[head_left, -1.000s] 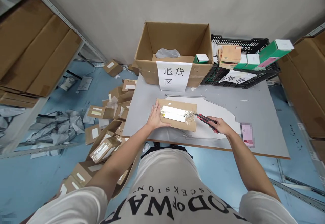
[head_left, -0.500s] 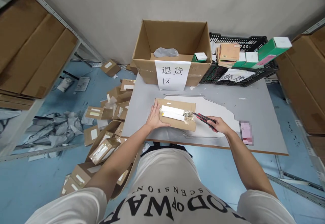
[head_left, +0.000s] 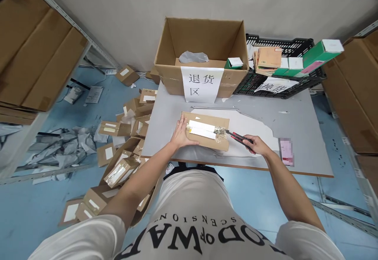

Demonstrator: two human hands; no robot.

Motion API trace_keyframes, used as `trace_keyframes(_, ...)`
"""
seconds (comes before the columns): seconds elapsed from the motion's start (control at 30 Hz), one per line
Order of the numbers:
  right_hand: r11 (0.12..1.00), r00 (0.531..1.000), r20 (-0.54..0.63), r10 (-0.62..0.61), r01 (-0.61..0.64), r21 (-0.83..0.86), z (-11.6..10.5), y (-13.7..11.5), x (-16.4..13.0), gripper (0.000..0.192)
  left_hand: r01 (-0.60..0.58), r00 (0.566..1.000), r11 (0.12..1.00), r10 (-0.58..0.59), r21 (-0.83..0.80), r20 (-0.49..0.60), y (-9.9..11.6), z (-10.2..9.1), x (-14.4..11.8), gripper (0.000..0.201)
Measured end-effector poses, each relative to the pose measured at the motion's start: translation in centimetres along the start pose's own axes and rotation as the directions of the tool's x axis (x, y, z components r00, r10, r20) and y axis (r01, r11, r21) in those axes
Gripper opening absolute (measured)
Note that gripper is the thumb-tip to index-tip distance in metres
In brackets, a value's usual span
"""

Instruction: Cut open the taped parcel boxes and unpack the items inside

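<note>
A grey desk (head_left: pixel 304 128) bears an open carton (head_left: pixel 171 81) towards twelve o'clock; a taped box (head_left: pixel 208 131) lies at the carton's six o'clock. The left hand (head_left: pixel 179 135) (fingers spread) rests against its nine o'clock end; the right hand (head_left: pixel 256 145), beyond three o'clock, grips a black-and-red tool (head_left: pixel 238 138).

Back's taken up by a plain grey wall (head_left: pixel 118 16), a brown-edged grey worktop (head_left: pixel 308 120) is set in front, floor (head_left: pixel 243 197) is kinda shiny blue, sides are flanked by metal racks (head_left: pixel 69 20).
</note>
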State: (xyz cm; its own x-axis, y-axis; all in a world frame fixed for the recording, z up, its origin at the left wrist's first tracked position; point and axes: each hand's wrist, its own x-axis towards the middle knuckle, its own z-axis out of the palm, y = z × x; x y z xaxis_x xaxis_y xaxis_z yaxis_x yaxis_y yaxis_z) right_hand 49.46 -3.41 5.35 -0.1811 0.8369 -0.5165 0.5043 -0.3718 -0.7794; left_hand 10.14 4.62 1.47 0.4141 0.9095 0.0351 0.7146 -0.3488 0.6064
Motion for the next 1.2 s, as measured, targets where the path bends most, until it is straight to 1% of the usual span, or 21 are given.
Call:
trace_keyframes(0.1,1.0,0.999,0.032,0.016,-0.017,0.023,-0.1,1.0,-0.6,0.045,0.019,1.0,1.0,-0.019,0.002,0.017,0.1,0.0,0.0,0.148)
trace_keyframes(0.17,0.999,0.999,0.028,0.026,-0.027,0.02,0.0,1.2,-0.5,0.045,0.045,0.999,0.999,-0.045,0.0,0.025,0.1,0.0,0.1,0.148)
trace_keyframes(0.37,1.0,1.0,0.009,0.002,-0.002,-0.024,0.9,-0.3,0.2,0.043,0.063,0.997,0.998,-0.062,-0.026,0.044,0.0,-0.1,0.2,0.147)
trace_keyframes(0.43,1.0,1.0,0.018,0.004,-0.004,-0.028,1.1,-0.4,-0.3,0.042,0.098,0.994,0.995,-0.096,-0.036,0.057,0.1,-0.1,0.2,0.148)
trace_keyframes(0.53,0.999,0.998,0.057,0.023,-0.021,-0.034,1.3,0.4,-1.7,0.039,0.141,0.988,0.989,-0.138,-0.049,0.067,0.2,-0.2,0.1,0.147)
trace_keyframes(0.63,0.999,0.997,0.061,0.045,-0.043,-0.031,1.5,1.3,-2.8,0.038,0.137,0.988,0.989,-0.134,-0.045,0.074,0.4,-0.3,0.2,0.146)
trace_keyframes(0.7,0.998,0.997,0.049,0.067,-0.067,-0.01,1.7,1.6,-2.9,0.038,0.123,0.99,0.992,-0.119,-0.04,0.08,0.4,-0.3,0.2,0.146)
trace_keyframes(0.93,0.992,0.993,0.01,0.121,-0.121,0.016,1.8,1.0,-2.6,0.043,0.122,0.99,0.992,-0.119,-0.043,0.07,0.3,-0.2,0.0,0.145)
trace_keyframes(1.07,0.986,0.987,0.057,0.147,-0.151,0.07,1.7,0.6,-2.8,0.046,0.094,0.995,0.994,-0.091,-0.063,0.049,0.1,-0.2,-0.1,0.143)
trace_keyframes(1.2,0.98,0.982,0.111,0.155,-0.167,0.106,1.6,0.4,-3.3,0.047,0.109,0.994,0.99,-0.108,-0.091,0.025,0.3,-0.2,-0.5,0.143)
